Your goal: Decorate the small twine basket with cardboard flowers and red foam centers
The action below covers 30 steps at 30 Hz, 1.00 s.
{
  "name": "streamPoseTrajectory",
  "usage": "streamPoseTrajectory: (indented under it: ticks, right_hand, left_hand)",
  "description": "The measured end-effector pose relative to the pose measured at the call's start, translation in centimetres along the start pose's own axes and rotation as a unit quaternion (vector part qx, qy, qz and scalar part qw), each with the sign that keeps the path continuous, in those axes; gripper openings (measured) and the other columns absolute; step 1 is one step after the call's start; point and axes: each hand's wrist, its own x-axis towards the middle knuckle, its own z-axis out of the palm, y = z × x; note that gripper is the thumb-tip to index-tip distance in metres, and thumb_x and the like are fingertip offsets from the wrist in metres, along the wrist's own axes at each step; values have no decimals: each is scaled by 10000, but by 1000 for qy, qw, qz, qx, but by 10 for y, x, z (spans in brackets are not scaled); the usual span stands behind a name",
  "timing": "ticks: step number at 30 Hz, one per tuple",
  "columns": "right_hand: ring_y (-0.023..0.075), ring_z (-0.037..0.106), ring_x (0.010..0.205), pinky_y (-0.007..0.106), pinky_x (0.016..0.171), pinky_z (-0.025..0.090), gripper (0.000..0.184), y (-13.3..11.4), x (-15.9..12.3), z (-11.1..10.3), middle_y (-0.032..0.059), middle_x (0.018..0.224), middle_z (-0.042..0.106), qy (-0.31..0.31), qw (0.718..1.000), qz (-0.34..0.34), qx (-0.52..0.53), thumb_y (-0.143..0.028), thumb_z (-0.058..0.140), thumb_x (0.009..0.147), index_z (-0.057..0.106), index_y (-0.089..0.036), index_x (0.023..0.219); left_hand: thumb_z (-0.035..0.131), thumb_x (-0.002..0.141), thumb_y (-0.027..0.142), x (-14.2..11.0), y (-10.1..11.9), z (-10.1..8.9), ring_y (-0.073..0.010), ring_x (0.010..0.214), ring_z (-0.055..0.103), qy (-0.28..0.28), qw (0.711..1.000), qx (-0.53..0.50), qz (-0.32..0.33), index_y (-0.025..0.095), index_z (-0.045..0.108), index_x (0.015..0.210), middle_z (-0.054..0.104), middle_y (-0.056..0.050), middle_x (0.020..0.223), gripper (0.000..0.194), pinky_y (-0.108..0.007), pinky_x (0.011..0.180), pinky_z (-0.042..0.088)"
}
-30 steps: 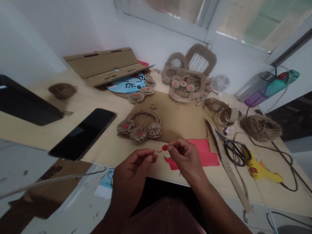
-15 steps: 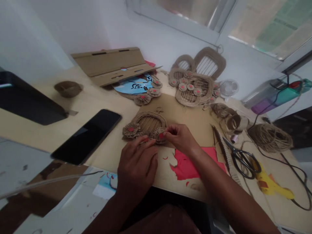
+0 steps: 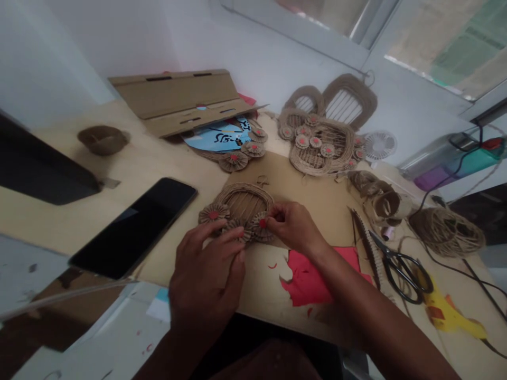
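A twine-wrapped frame (image 3: 245,191) with strung cords lies on brown cardboard, several pleated paper flowers along its lower edge. The left flower (image 3: 214,214) has a red centre. My left hand (image 3: 206,269) is spread flat, its fingertips at the middle flower (image 3: 237,230), partly covering it. At the right flower (image 3: 259,227), my right hand (image 3: 291,224) pinches a small red paper circle (image 3: 263,223) against the flower's middle. Its curled fingers hide part of that flower. Below my right forearm lies a torn red paper sheet (image 3: 307,277).
Scissors (image 3: 407,272), a yellow glue gun (image 3: 451,311) with its cord and a twine ball (image 3: 447,232) lie right. A phone (image 3: 137,227) lies left. Behind are a folded cardboard box (image 3: 178,97) and finished twine frames (image 3: 325,142). A paper ring (image 3: 103,140) stands far left.
My left hand has drawn back slightly toward me and left, showing more of the middle flower. My right hand stays at the right flower. The camera view has shifted a little.
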Motion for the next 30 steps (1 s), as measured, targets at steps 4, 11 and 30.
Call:
streamPoseTrajectory:
  ticks: [4, 11, 30]
  right_hand:
    - [103, 428, 503, 234, 492, 276, 165, -3, -1, 0, -35, 516, 527, 4, 999, -3, -33, -103, 581, 717, 654, -169, 584]
    - [113, 461, 497, 244, 501, 281, 160, -4, -4, 0, -14, 542, 590, 18, 997, -18, -76, -117, 581, 726, 661, -179, 602]
    - [152, 486, 522, 273, 510, 262, 160, -4, -1, 0, 12, 569, 617, 6, 994, -25, -103, -156, 569, 733, 640, -200, 597]
  left_hand:
    - [570, 796, 133, -3, 0, -5, -260, 1078, 611, 19, 999, -12, -34, 239, 615, 976, 719, -56, 1021, 213, -441, 939, 462]
    - [563, 799, 150, -1, -5, -6, -274, 1088, 609, 0, 1000, -4, -8, 234, 603, 881, 725, -60, 991, 124, -468, 949, 462]
    - [557, 808, 165, 21, -7, 16, -368, 1236, 528, -182, 972, 46, 141, 209, 657, 817, 732, -101, 1114, 110, -641, 1070, 261]
